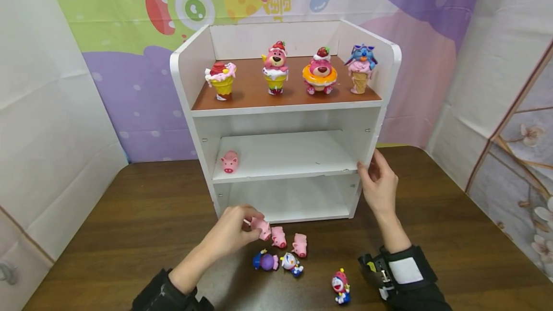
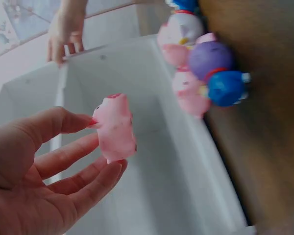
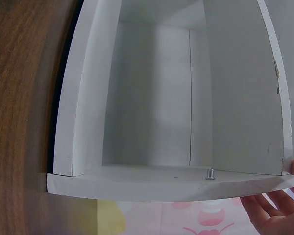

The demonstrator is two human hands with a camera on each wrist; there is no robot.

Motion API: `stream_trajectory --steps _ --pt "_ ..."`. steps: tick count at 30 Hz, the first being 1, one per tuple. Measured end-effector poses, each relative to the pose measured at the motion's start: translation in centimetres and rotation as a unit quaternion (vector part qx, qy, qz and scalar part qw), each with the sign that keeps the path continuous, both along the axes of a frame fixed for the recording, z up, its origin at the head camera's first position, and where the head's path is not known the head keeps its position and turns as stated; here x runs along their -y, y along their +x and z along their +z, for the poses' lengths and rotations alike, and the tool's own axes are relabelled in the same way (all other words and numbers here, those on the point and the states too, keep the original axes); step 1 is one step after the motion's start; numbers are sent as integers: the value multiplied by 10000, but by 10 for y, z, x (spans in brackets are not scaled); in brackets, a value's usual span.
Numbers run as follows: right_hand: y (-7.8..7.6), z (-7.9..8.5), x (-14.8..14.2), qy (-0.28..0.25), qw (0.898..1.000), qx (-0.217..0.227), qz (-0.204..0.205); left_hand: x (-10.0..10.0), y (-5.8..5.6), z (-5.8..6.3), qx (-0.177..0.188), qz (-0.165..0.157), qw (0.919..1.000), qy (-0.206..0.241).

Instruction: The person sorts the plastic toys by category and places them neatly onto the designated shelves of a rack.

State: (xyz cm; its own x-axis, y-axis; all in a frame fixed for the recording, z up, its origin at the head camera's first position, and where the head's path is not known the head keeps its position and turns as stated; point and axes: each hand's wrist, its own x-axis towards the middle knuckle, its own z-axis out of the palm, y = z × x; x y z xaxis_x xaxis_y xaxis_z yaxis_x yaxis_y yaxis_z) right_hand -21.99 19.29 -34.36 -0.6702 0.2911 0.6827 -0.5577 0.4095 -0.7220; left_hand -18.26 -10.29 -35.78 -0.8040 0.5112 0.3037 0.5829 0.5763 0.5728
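My left hand pinches a pink pig figurine between thumb and fingertips, in front of the white shelf unit's bottom edge. Close by on the table lie two more pink pigs, one beside the held pig and one further right. My right hand grips the unit's right side panel at the middle shelf, thumb on the front edge and fingers around the outside. In the right wrist view only part of that hand shows. Another pig stands at the left of the middle shelf.
Four dessert-themed figurines, including a pink bear in an orange ring, line the brown top shelf. Near the pigs lie a purple-and-blue figurine and a white-and-blue one. A red-and-blue figurine lies nearer my right forearm.
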Motion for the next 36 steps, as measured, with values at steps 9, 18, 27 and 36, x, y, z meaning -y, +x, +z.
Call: stream_trajectory --steps 9,18,27,36 --pt "1 0 0 7 10000 32 -61 -9 1 40 -348 -324 9985 -264" --pt "0 0 -1 -9 10000 -12 -2 -16 -8 75 -618 -469 9955 -543" --pt "-2 0 -1 -43 9999 -46 83 -18 -28 100 -459 -259 9968 -596" --pt "-1 -1 0 14 10000 -17 5 -24 -49 105 -126 235 9973 -687"
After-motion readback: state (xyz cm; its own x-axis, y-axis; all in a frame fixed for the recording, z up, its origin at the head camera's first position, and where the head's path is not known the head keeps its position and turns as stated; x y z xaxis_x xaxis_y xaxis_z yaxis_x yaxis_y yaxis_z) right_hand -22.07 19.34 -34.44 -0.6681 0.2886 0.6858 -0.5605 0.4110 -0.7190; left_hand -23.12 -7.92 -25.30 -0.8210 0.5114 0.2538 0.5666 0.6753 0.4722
